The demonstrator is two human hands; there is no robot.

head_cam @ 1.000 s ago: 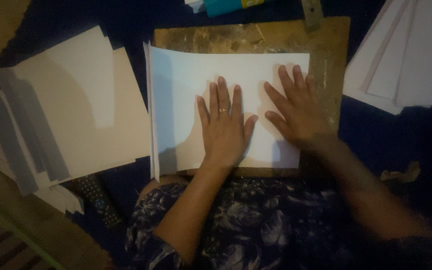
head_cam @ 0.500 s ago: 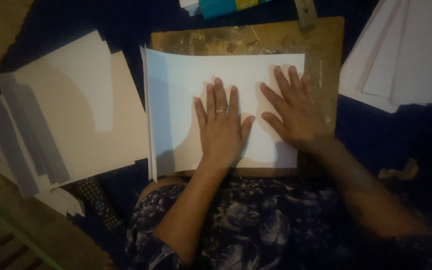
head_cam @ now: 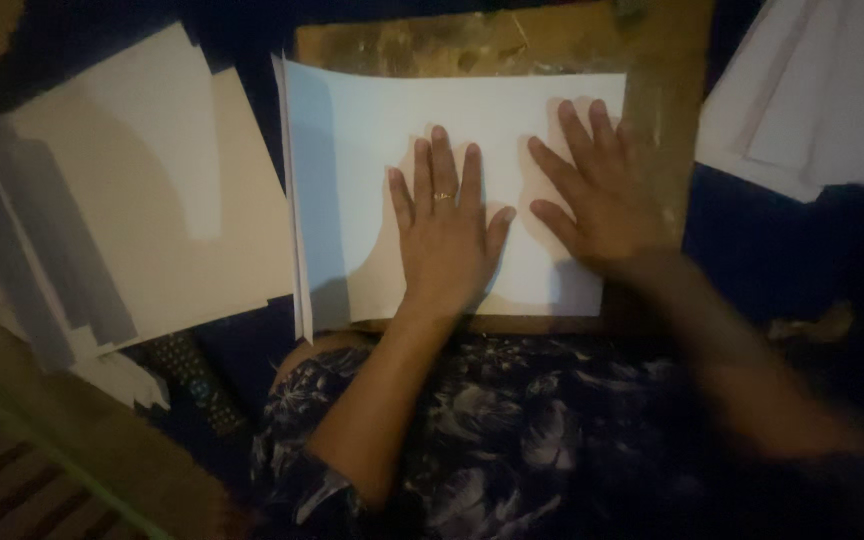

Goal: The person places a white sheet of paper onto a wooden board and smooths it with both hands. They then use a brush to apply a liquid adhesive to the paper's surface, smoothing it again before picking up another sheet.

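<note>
Both hands flat, fingers spread, pressing down on a white sheet of paper [head_cam: 372, 150]; nothing gripped. Left hand [head_cam: 444, 235], ring on one finger, sits mid-sheet; right hand [head_cam: 597, 195] just beside it, nearer the sheet's right edge, a bit blurred. Sheet lies on a worn brown wooden board [head_cam: 667, 90]. Left: fanned stack of white and cream sheets [head_cam: 142, 220]. Upper right: another white paper pile [head_cam: 812, 95]. Dark remote control [head_cam: 192, 375] lower left. No labels readable.

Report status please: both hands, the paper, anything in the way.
Left hand flat on white paper, ring on it. Right hand flat beside it, blurred. Paper on wooden board. Nothing on top.
</note>
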